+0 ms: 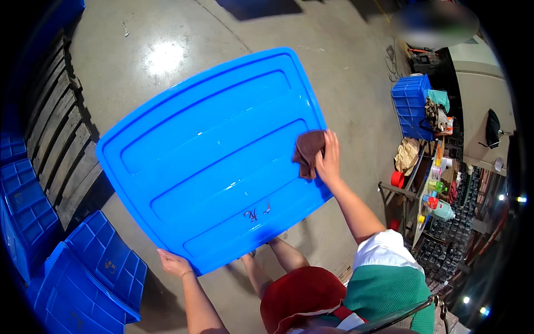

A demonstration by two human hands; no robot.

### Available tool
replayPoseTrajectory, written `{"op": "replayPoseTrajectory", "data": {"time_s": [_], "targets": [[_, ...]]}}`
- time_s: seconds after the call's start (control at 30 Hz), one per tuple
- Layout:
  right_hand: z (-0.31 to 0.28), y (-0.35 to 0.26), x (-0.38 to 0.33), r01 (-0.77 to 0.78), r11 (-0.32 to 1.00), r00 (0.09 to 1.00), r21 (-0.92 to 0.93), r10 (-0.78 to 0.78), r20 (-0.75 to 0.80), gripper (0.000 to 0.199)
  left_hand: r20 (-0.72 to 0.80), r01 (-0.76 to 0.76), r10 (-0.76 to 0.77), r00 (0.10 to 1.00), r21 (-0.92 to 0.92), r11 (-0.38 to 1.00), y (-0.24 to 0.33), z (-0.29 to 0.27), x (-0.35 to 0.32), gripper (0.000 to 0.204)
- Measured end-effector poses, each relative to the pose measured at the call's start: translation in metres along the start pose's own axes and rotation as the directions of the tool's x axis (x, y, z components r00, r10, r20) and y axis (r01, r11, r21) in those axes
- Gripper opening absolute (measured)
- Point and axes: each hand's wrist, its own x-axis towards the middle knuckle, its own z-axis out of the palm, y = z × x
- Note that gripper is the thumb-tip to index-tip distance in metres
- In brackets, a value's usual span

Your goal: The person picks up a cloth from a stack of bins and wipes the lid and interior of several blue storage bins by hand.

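Right hand [329, 158] presses one brown rag [307, 151] on one blue lid [206, 161].

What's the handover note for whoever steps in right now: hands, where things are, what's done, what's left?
Left hand: grips the near lower edge of the big blue plastic lid, holding it up, tilted, above the concrete floor.
Right hand: presses a brown rag against the lid's right edge.
Lid: ribbed face toward the camera, glossy, with a small dark mark near its lower middle.
Around: stacked blue crates at lower left, a wooden pallet at left, a cluttered rack at right.
Done: cannot tell how much has been wiped.
Left: probably the rest of the face, including the mark.
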Motion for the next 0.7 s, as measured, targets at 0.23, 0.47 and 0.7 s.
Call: {"op": "replayPoseTrajectory", "data": {"time_s": [0.23, 0.47, 0.7], "targets": [[0.053, -0.049, 0.219, 0.192, 0.981, 0.976, -0.029, -0.194, -0.099, 0.051, 0.025, 0.038, -0.040, 0.999, 0.087, 0.996, 0.003, -0.002, 0.000, 0.058], [0.034, -0.022, 0.175, 0.214, 0.977, 0.976, -0.021, -0.213, 0.050, 0.049, 0.006, 0.021, -0.022, 1.000, 0.110, 0.994, 0.003, -0.004, 0.000, 0.055], [-0.011, -0.003, -0.016, -0.020, 0.999, 0.998, -0.033, 0.022, 0.063, 0.057, -0.024, -0.081, 0.082, 0.996, 0.066, 0.995, -0.009, -0.003, 0.001, 0.042]]}}
